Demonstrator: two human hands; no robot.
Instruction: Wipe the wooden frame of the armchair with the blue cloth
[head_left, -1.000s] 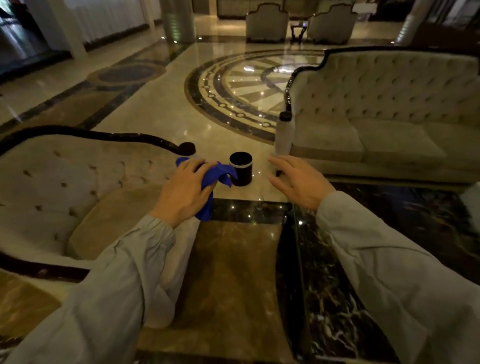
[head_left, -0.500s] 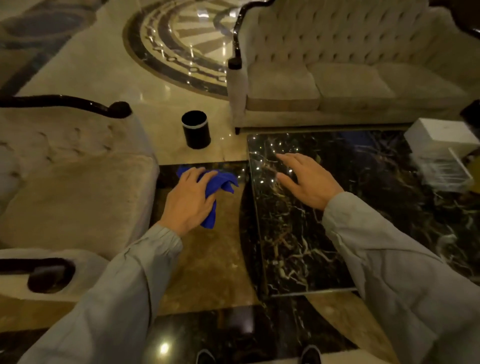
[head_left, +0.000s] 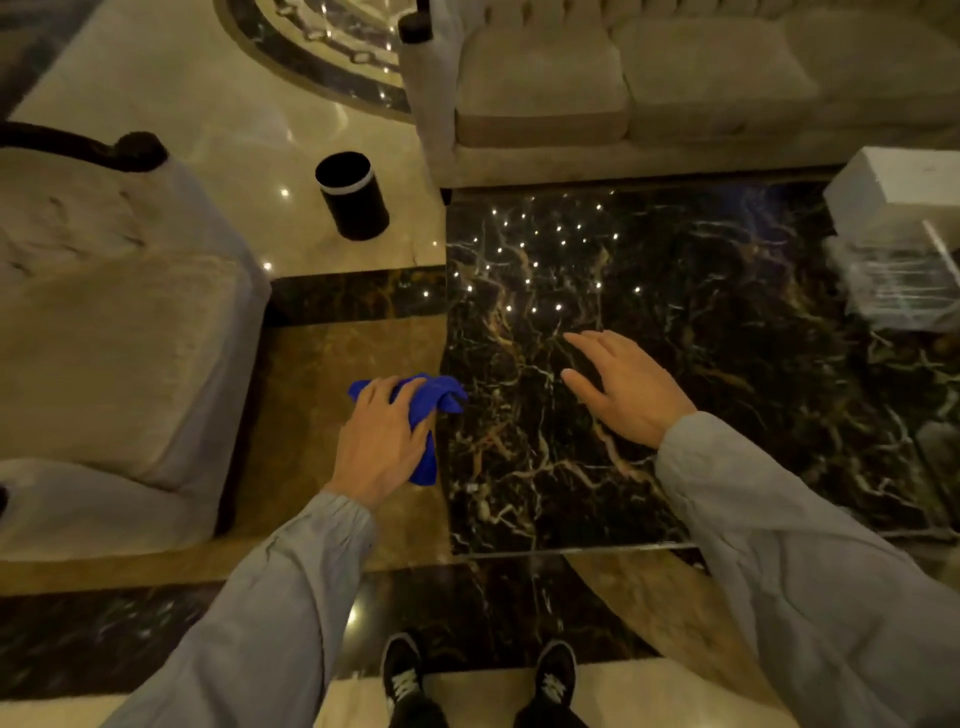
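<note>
Armchair (head_left: 114, 353), one, left of frame; one blue cloth (head_left: 434, 402) gripped by left hand (head_left: 382, 441); right hand (head_left: 623, 389) spread, holding nothing.

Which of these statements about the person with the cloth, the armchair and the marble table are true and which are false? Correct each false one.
1. The left hand grips the blue cloth. True.
2. The right hand holds a spray bottle. False: it is open and holds nothing.
3. The cloth is pressed against the armchair's dark wooden frame. False: it is apart from the frame, beside the marble table.
4. A black bin stands on the floor between armchair and sofa. True.
</note>
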